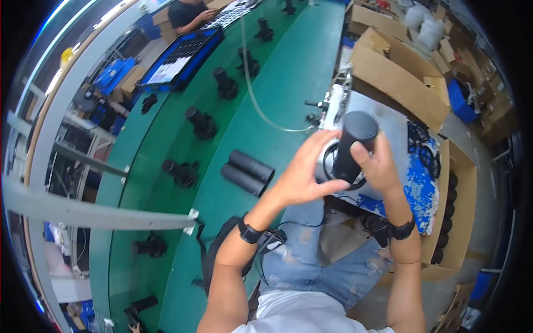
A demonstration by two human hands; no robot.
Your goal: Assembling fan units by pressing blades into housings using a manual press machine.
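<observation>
A black cylinder [355,139] stands nearly upright over a round fixture [327,161] on the metal worktop in front of me. My right hand [380,164] is wrapped round its right side, thumb across the near face. On the other side, my left hand [308,169] is open, thumb and fingers spread wide. Its thumb tip lies near the cylinder's lower end, by a dark ring partly hidden behind the hands. Two more black cylinders [247,172] lie side by side on the green bench to the left.
Along the green conveyor [150,205] stand several black cylindrical parts with flared bases. Black rings [425,147] lie on the worktop's right. An open carton [466,205] holds dark round pieces; another carton [388,72] stands beyond. A grey metal bar [111,211] crosses at left. A person [189,15] sits far off.
</observation>
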